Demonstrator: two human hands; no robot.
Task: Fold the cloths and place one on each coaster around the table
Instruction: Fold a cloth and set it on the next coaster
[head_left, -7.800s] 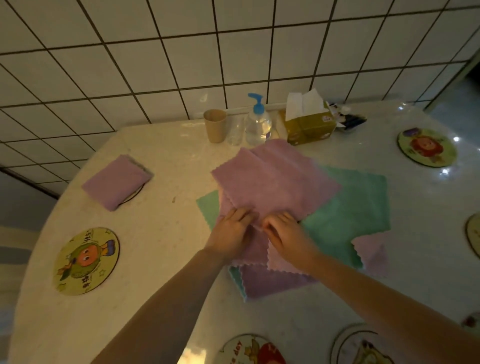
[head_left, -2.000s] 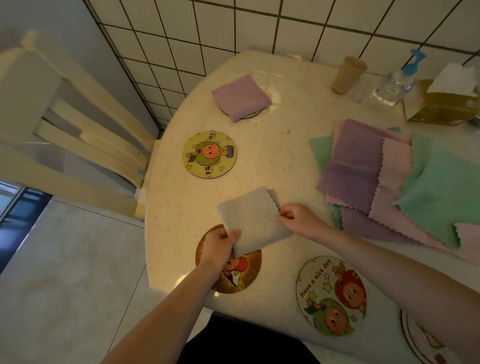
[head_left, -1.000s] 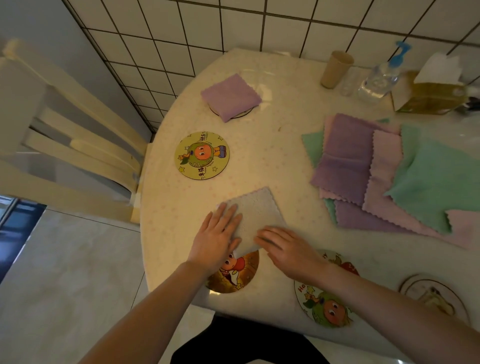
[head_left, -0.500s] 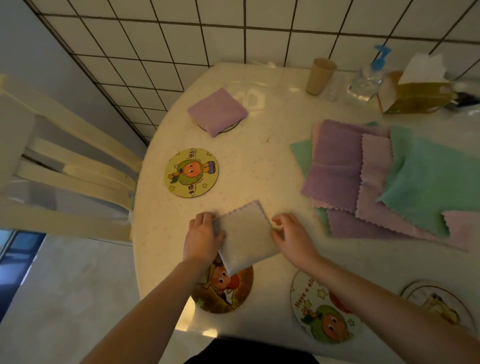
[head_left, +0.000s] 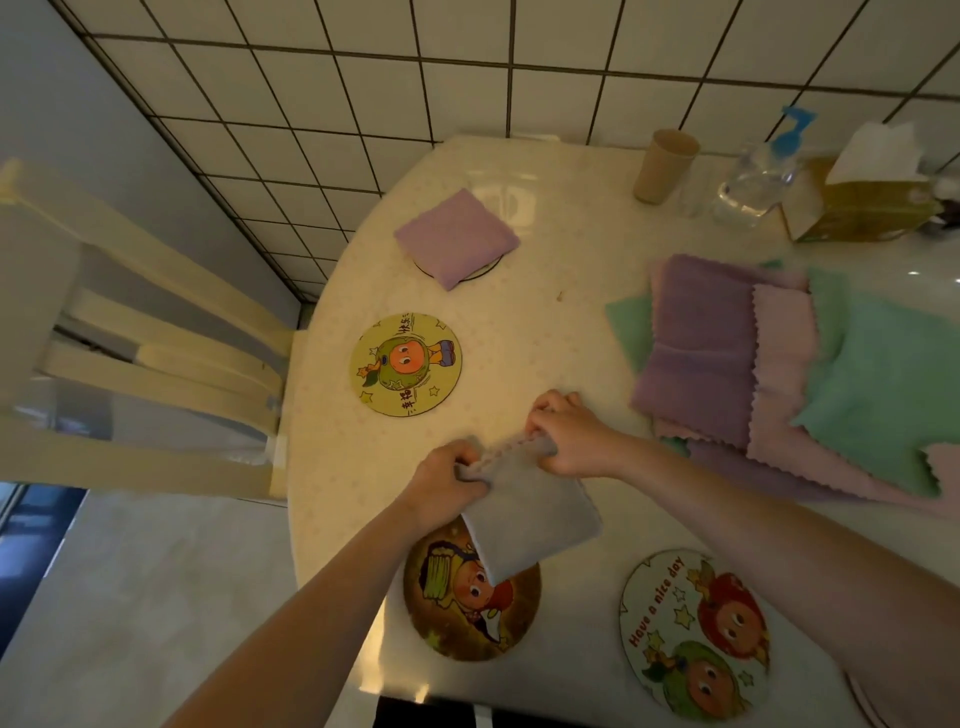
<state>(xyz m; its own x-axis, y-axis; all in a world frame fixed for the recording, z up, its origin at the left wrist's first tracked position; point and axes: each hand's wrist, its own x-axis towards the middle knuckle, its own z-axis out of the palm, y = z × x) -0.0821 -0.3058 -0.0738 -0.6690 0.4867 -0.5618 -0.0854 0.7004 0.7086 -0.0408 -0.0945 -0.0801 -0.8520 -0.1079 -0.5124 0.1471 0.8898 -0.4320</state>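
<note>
Two hands pinch the far, scalloped edge of a folded grey cloth (head_left: 530, 512): the left hand (head_left: 447, 475) has its fingers curled tight over the left corner, the right hand (head_left: 566, 441) has its fingers clenched on the right corner, and the edge is stretched between them. The rest of the cloth hangs toward the person, its lower corner lying over the upper part of a brown coaster (head_left: 470, 592) at the near rim of the table (head_left: 545, 322); whether it touches the coaster cannot be told. Both forearms reach in from the lower edge of the view, converging on the cloth, knuckles up. To the right of the brown coaster, apart from it, lies a pale coaster (head_left: 693, 634) with two cartoon faces, bare. Beyond the hands, a yellow coaster (head_left: 405, 364) is also bare, with open tabletop between it and the hands. Further back a purple folded cloth (head_left: 457, 236) sits on another coaster, only the rim of which shows. To the right, near the right hand, a loose pile of unfolded cloths (head_left: 779, 374) in purple, pink and green spreads across the table. Against the tiled wall stand a paper cup (head_left: 665, 165), a pump bottle (head_left: 756, 176) and a tissue box (head_left: 862, 200). A pale chair (head_left: 145, 332) stands just beside the left table edge.
</note>
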